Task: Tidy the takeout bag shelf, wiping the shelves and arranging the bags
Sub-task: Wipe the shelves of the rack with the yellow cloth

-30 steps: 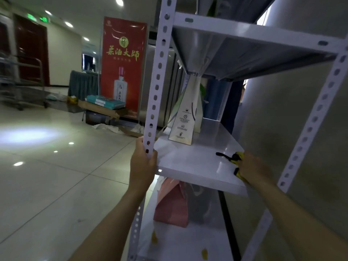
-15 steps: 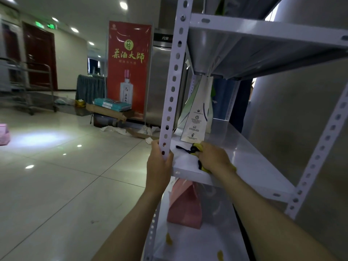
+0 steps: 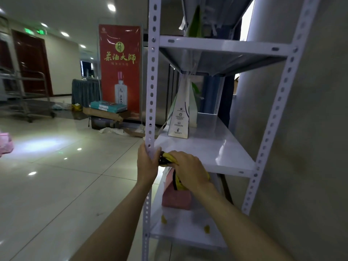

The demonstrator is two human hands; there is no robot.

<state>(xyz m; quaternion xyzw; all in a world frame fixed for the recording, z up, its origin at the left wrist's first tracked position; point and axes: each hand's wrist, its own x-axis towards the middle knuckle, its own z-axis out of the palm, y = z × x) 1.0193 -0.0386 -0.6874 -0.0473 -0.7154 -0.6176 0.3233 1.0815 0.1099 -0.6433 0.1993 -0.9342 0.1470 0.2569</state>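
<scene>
A white metal shelf unit stands in front of me, its middle shelf (image 3: pixel 216 147) mostly bare. My left hand (image 3: pixel 146 164) grips the perforated front-left post (image 3: pixel 151 91). My right hand (image 3: pixel 188 168) holds a yellow and black cloth (image 3: pixel 169 158) at the front-left corner of the middle shelf, right next to my left hand. A white paper takeout bag (image 3: pixel 180 113) stands upright at the back left of that shelf. A pink bag (image 3: pixel 176 198) sits on the shelf below, partly hidden by my right wrist. More bags (image 3: pixel 195 21) sit on the top shelf.
A grey wall or pillar (image 3: pixel 310 129) is close on the right of the shelf unit. Glossy tiled floor (image 3: pixel 56 185) spreads to the left. A red banner (image 3: pixel 119 70), stacked boxes (image 3: pixel 108 107) and a metal cart (image 3: pixel 24 95) stand farther back. A pink object (image 3: pixel 5 144) shows at the left edge.
My right hand has slid the cloth from the shelf's front-right edge leftward to the front-left corner. My left hand stays on the post. The view has shifted.
</scene>
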